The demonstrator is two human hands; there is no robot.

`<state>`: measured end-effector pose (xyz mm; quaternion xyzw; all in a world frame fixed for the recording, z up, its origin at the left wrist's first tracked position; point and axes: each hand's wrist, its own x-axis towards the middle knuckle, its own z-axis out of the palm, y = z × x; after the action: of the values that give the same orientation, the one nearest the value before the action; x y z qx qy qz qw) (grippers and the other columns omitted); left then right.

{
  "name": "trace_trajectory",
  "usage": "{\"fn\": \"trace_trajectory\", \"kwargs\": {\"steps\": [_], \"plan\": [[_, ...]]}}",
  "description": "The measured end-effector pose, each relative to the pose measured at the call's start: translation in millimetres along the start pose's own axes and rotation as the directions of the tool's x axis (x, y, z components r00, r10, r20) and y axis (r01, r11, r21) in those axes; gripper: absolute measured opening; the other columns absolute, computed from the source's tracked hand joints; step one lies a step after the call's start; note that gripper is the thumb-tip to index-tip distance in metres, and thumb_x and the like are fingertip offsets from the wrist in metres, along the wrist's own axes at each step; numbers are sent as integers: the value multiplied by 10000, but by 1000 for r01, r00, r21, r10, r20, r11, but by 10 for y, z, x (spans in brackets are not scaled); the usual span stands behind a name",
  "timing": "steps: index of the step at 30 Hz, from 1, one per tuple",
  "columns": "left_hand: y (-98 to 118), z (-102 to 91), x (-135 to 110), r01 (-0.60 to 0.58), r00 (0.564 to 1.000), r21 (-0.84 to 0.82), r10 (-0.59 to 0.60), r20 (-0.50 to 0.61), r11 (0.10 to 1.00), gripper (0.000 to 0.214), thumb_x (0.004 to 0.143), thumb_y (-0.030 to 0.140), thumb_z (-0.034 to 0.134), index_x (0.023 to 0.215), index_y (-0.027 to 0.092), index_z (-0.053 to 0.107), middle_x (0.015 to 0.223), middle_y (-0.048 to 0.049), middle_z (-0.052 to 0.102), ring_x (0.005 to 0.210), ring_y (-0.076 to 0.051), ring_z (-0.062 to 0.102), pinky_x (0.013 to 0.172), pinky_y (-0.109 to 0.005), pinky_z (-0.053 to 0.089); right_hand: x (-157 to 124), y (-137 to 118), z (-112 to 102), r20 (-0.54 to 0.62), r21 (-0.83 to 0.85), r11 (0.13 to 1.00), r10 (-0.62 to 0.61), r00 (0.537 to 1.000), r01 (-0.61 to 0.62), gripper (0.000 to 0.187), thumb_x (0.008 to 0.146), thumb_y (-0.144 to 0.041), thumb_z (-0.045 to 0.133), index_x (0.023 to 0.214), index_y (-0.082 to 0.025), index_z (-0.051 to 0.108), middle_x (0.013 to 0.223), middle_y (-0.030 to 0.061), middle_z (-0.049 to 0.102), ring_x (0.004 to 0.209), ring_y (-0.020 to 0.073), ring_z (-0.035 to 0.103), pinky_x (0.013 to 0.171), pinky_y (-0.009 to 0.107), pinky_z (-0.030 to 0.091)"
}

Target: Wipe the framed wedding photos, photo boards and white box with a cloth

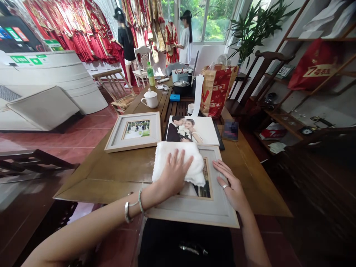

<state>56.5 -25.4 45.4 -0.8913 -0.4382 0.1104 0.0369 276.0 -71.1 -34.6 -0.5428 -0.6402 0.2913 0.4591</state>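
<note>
White cloth (162, 165) lies under the left hand (172, 170), whose fingers are spread apart and rest flat on it. It covers the far left part of the near picture frame (191, 213). The right hand (229, 183) lies on the right side of this frame, its fingers near together and the thumb a little apart. On the brown wooden table (250, 178), another frame (114, 135) is at far left, beside a large photo (207, 129). Farther are a white cup (151, 100) and a paper bag (216, 94). At the far side of the room, two people (126, 40) stand near red clothes (97, 40).
</note>
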Motion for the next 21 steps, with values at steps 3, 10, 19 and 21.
{"fn": "trace_trajectory", "kwargs": {"steps": [3, 10, 19, 21], "plan": [[-120, 11, 145, 13, 997, 13, -12, -79, 1000, 811, 798, 327, 638, 1472, 139, 230, 1529, -240, 193, 1401, -431, 150, 1095, -579, 222, 1, 7, -10, -1, 2, 1000, -9, 1000, 9, 386, 909, -253, 470, 1282, -295, 556, 1390, 27, 507, 1361, 226, 339, 1142, 489, 248], [-23, -216, -88, -87, 992, -38, 90, 88, 995, 661, 777, 205, 569, 1398, 83, 376, 1439, -260, 379, 1334, -426, 341, 1014, -536, 369, 3, 7, -6, 6, 3, 1000, -8, 1000, 8, 385, 908, -257, 473, 1282, -292, 557, 1388, 36, 507, 1363, 233, 335, 1136, 492, 258], [108, -459, -1143, -145, 852, -224, 237, 467, 964, 793, 693, 161, 576, 1443, 123, 323, 1435, -221, 407, 1311, -371, 406, 1031, -485, 393, 0, 18, 16, -3, 0, 1000, -21, 1000, 21, 375, 912, -247, 464, 1270, -285, 567, 1379, 37, 516, 1358, 228, 343, 1139, 479, 253], [118, -484, -1091, -110, 854, -235, 212, 475, 966, 813, 695, 182, 585, 1454, 129, 297, 1458, -224, 367, 1337, -384, 355, 1045, -514, 365, 1, 20, 11, -2, -1, 1000, -22, 1000, 22, 376, 912, -249, 465, 1272, -285, 566, 1377, 35, 517, 1359, 227, 342, 1139, 475, 254]]}}
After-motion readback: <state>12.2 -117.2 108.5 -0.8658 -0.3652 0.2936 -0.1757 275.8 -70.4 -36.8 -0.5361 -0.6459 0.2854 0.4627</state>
